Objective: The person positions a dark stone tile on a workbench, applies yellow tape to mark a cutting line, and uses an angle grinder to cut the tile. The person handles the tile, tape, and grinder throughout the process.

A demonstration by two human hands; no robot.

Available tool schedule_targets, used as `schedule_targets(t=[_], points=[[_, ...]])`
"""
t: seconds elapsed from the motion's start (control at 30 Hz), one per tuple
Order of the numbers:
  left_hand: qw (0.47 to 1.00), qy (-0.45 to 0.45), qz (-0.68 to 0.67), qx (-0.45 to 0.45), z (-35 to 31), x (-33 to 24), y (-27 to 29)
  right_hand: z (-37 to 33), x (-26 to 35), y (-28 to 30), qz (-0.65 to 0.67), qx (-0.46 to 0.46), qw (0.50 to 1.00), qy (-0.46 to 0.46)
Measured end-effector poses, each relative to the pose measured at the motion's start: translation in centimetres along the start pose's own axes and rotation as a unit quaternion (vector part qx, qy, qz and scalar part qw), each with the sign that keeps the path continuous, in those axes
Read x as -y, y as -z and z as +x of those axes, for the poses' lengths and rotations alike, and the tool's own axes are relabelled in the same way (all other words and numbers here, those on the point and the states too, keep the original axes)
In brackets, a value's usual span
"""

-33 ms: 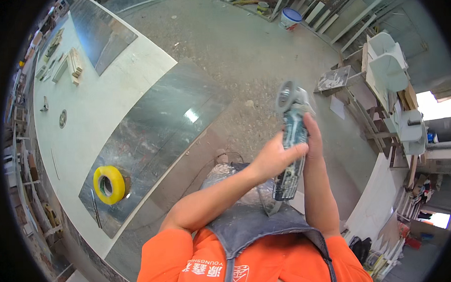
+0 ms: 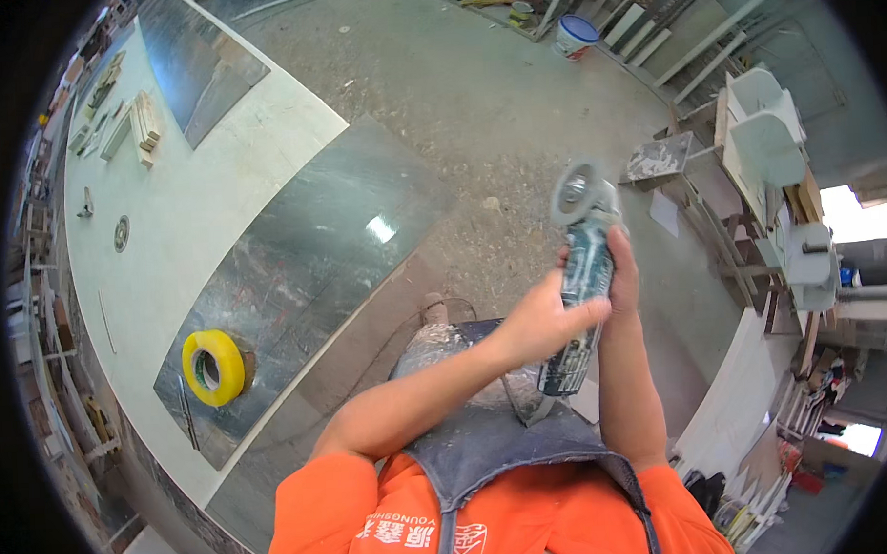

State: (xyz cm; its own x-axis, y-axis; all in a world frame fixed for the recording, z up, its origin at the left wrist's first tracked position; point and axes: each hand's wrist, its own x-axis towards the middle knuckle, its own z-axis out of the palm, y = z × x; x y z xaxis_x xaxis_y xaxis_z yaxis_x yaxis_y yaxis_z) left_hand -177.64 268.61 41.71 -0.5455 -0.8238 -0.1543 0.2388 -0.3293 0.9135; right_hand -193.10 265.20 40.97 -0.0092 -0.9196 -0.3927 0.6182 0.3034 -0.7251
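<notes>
Both my hands are closed around a teal angle grinder (image 2: pixel 587 262), held in the air in front of my apron. My left hand (image 2: pixel 541 322) comes across from the left, its thumb lying over the tool's body. My right hand (image 2: pixel 621 271) wraps the body from the right, near the head. At the far end of the tool, a pale round disc (image 2: pixel 574 196) points away from me. The grinder's casing is smeared with whitish dust. Some of the fingers are hidden behind it.
To the left is a long white table (image 2: pixel 215 158) bearing a dark glossy slab (image 2: pixel 306 252). A yellow tape roll (image 2: pixel 214 368) lies on this slab. Wooden strips (image 2: pixel 145 126) and a loose disc (image 2: pixel 122 234) are farther along. A lidded bucket (image 2: pixel 576 36) stands far off; wooden racking (image 2: pixel 724 199) is on the right.
The grinder and both hands have shifted slightly to the right. My grip on it looks the same.
</notes>
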Motion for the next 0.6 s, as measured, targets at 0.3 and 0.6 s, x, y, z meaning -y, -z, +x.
schedule_targets(t=[0.3,0.6], points=[[0.954,0.117,0.27,-0.067,1.4,0.2,3.4,13.9,-0.1,0.5,-0.026,0.025,0.997,-0.064],[0.94,0.124,0.252,-0.195,3.9,2.1,3.3,18.6,0.9,-3.0,-0.32,0.109,0.94,-0.054]])
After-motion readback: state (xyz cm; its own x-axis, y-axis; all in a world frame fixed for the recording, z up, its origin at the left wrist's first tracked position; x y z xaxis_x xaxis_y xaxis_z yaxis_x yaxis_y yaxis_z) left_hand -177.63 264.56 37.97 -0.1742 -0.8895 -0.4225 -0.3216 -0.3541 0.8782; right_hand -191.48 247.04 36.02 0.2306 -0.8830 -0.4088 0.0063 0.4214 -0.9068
